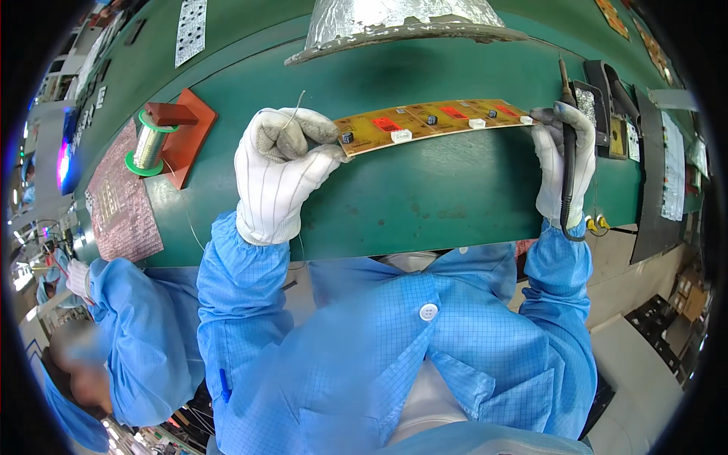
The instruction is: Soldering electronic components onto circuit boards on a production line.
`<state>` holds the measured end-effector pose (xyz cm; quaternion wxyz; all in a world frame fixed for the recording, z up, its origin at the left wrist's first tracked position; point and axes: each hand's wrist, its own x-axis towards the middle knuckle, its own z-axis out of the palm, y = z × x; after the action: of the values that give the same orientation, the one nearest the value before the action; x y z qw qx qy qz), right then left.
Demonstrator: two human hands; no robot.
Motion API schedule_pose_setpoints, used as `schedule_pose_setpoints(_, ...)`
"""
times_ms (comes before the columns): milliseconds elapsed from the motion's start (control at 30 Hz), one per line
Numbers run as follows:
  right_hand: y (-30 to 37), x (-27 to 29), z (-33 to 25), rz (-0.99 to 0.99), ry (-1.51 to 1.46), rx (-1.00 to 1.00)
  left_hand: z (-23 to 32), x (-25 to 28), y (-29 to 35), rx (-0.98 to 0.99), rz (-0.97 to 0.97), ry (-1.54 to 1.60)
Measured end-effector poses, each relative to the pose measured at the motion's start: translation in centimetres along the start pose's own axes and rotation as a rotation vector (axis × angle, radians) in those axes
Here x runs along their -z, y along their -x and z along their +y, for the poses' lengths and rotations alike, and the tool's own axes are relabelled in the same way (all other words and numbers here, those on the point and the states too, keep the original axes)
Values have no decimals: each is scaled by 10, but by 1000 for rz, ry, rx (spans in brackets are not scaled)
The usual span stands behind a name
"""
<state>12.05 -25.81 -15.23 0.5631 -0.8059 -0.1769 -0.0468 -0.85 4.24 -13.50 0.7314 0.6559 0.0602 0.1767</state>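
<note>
A long yellow-brown circuit board (432, 123) with white connectors, dark round parts and red patches is held up between my two gloved hands, above the green table. My left hand (284, 155) pinches its left end between thumb and fingers. A thin solder wire (296, 108) also runs through that hand and sticks up past the fingers. At the board's right end, my right hand (565, 152) grips the edge. The same hand carries a black soldering iron (569, 163), its tip pointing up and away from me.
A solder spool (148, 144) sits on a red-brown stand at left, beside pink bubble wrap (121, 197). A silvery foil-covered hood (402, 19) hangs at the far middle. Black trays (603, 98) with small parts stand at right. Another person in a blue smock (148, 334) sits at lower left.
</note>
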Motion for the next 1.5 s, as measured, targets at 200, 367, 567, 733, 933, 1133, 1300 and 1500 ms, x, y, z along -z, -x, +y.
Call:
schedule_pose_setpoints(200, 1, -2, 0, 28, -11, 6, 1, 5, -3, 74, -3, 21)
schedule_pose_setpoints(367, 1, -3, 3, 37, -83, 34, -2, 5, -7, 8, -34, -244)
schedule_pose_setpoints(567, 2, -4, 11, 25, -129, 141, -12, -3, -10, 24, 86, -161)
schedule_pose_setpoints(733, 2, -3, 14, 40, -166, 159, -11, 2, -12, 22, 31, -294)
schedule_pose_setpoints(933, 2, -2, 14, 53, -192, 141, -9, 2, -11, 14, -6, -346)
schedule_pose_setpoints(1133, 3, -3, 11, 136, -228, 200, -5, 4, -15, 123, -16, -312)
schedule_pose_setpoints(1300, 5, 6, 5, 120, -337, 124, -5, -3, -12, 163, -66, -128)
schedule_pose_setpoints(1500, 5, 8, 3, 63, -156, 92, 1, -1, -16, 414, -79, -201)
